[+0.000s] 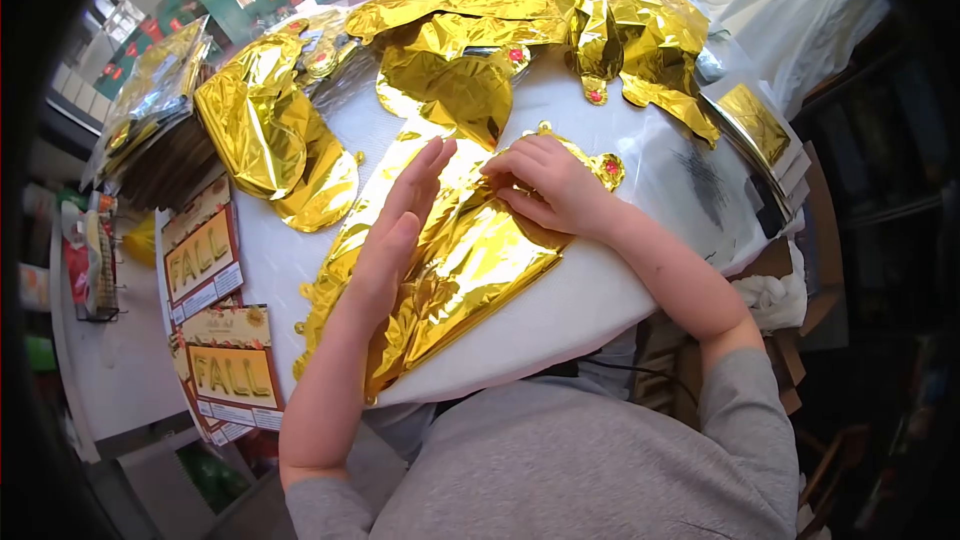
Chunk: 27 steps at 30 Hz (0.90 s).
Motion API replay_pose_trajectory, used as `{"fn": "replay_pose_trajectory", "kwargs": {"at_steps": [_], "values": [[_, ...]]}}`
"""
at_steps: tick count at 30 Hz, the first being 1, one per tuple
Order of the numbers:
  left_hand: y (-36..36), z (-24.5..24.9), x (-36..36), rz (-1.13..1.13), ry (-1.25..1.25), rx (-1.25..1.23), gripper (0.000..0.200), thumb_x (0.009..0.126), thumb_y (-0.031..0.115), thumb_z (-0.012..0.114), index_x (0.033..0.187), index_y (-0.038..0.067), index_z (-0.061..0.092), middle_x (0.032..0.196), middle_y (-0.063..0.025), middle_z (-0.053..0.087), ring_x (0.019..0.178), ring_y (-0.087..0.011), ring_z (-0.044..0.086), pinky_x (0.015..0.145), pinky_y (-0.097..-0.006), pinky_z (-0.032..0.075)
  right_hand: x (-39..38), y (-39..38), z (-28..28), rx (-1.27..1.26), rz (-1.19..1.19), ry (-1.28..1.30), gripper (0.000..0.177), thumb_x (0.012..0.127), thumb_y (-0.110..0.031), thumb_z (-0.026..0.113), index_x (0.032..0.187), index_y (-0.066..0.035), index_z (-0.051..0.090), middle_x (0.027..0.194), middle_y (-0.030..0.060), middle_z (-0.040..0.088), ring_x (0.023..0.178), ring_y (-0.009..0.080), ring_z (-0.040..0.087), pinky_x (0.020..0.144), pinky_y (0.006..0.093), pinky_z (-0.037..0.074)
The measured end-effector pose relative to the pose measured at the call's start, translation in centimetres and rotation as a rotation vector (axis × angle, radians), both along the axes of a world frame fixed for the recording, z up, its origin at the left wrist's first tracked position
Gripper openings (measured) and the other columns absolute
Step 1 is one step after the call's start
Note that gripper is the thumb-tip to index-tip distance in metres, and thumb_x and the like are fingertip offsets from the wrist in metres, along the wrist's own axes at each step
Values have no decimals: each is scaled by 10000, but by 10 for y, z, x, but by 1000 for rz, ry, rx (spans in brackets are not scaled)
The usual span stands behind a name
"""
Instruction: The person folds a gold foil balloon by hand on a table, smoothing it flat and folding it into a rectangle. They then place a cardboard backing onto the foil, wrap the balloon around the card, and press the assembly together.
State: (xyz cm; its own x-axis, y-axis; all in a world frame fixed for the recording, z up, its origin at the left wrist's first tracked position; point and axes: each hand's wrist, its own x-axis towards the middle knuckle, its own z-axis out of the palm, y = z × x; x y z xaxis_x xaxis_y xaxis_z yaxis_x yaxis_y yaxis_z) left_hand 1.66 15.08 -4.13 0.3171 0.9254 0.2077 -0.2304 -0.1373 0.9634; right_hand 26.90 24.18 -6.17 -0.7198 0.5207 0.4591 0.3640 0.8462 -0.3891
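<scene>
A flat, uninflated gold foil balloon (480,285) lies creased on the white-covered table in front of me. My left hand (395,230) stands on edge over its left part, with straight fingers and nothing gripped. On its upper right part, my right hand (552,185) has its fingers and thumb bent around the foil; the fingertips' exact hold is partly hidden. A red-dotted tab (610,170) of gold foil sticks out just beyond the right hand. Another flat gold foil balloon (260,125) rests to the left.
More gold foil balloons (530,5) are heaped at the table's far side. Printed "FALL" packets (232,370) lie along the left edge, below a stack of clear-wrapped packets (155,105). Another stack (755,130) stands at the right edge. White plastic sheeting (790,10) hangs behind it.
</scene>
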Motion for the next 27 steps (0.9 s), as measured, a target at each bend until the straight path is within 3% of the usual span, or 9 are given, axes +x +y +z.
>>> {"fn": "replay_pose_trajectory", "kwargs": {"at_steps": [2, 5, 6, 8, 13, 20, 24, 26, 27], "values": [[-5, 24, -13, -53, 115, 46, 778, 1068, 508, 504, 1667, 48, 315, 1706, -217, 338, 1619, -340, 249, 1319, -455, 148, -2, -2, -1, -2, 0, 25, 359, 895, -77, 750, 1239, -112, 652, 1060, 54, 712, 1009, 294, 671, 907, 424, 507], [-45, 75, 0, -113, 994, 268, 712, 1049, 302, 579, 1626, -38, 340, 1696, -255, 333, 1605, -388, 270, 1301, -521, 193, -2, -2, -4, 16, -3, 66, 420, 876, -58, 755, 1278, -112, 647, 1100, 79, 701, 1019, 315, 668, 896, 431, 522], [-60, 71, 12, -118, 992, 268, 712, 1049, 302, 579, 1626, -38, 340, 1696, -255, 333, 1605, -388, 270, 1301, -521, 193, -2, -2, -5, 25, 7, 87, 452, 866, -45, 756, 1298, -111, 643, 1127, 95, 695, 1023, 324, 668, 893, 434, 530], [-86, 55, 34, -114, 1375, 416, 769, 1044, 373, 571, 1637, -45, 314, 1729, -248, 261, 1616, -413, 220, 1301, -568, 152, -3, -3, -3, 21, 10, 98, 461, 869, -28, 754, 1309, -105, 639, 1170, 117, 681, 1034, 335, 670, 892, 432, 540], [-99, -1, 47, 81, 1463, 377, 811, 1038, 478, 558, 1655, 7, 324, 1740, -223, 254, 1626, -383, 206, 1302, -589, 114, -3, -4, -4, 19, 5, 129, 433, 904, -40, 750, 1317, -100, 633, 1203, 128, 672, 1052, 347, 678, 901, 439, 553], [-100, -11, 46, 145, 1448, 362, 848, 1027, 491, 556, 1673, 12, 288, 1747, -235, 226, 1639, -399, 152, 1301, -601, 78, 0, -7, 11, -6, -50, 137, 371, 924, -80, 754, 1277, -90, 640, 1254, 113, 658, 1069, 344, 676, 923, 437, 557], [-101, -13, 46, 155, 1457, 365, 855, 1022, 499, 561, 1677, 22, 286, 1752, -228, 218, 1642, -398, 137, 1304, -598, 59, 16, -43, 61, 214, -169, -53, 271, 938, -164, 744, 1180, -85, 653, 1223, 97, 657, 1073, 304, 668, 949, 439, 537], [-102, -14, 46, 161, 1461, 365, 859, 1020, 503, 562, 1678, 25, 284, 1753, -228, 214, 1643, -396, 134, 1305, -597, 53, 28, -71, 72, 51, 30, -433, 295, 923, -244, 755, 1159, -98, 656, 1154, 74, 650, 1074, 266, 659, 949, 409, 531], [-101, -14, 47, 168, 1464, 369, 863, 1019, 507, 563, 1679, 28, 282, 1754, -228, 211, 1644, -394, 132, 1306, -596, 48, 32, -83, 66, 59, 76, -431, 303, 910, -285, 761, 1130, -102, 661, 1106, 63, 645, 1056, 252, 658, 945, 399, 529]]}}
